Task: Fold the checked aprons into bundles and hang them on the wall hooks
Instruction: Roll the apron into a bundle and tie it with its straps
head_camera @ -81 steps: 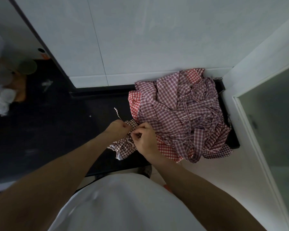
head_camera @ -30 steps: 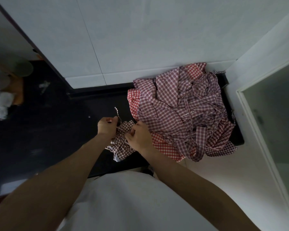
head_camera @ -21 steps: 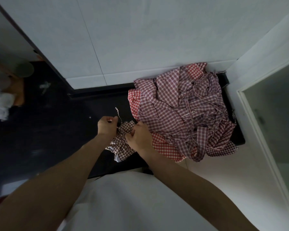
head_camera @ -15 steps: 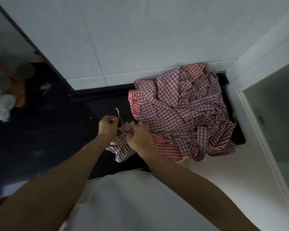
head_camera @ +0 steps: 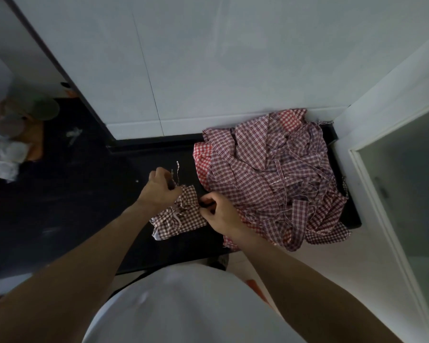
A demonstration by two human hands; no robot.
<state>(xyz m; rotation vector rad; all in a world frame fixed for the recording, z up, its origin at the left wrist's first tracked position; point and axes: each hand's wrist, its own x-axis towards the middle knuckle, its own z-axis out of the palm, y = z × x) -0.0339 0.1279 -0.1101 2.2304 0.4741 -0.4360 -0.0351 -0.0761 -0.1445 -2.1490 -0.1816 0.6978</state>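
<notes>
Head view, frame centre: left hand (head_camera: pixel 160 189) pinching tie (head_camera: pixel 176 172), right hand (head_camera: pixel 219 211) pinching bundle (head_camera: pixel 180 215); cinch snugly, surface (head_camera: pixel 84 194) bracing.

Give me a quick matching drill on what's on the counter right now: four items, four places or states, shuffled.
1. folded apron bundle
2. apron pile
3. left hand
4. right hand

A. heaped loose at the counter's right end
B. pinching thin ties at the bundle's upper left
C. lying between the two hands
D. gripping the bundle's right edge

Pairs: 1-C, 2-A, 3-B, 4-D
</notes>
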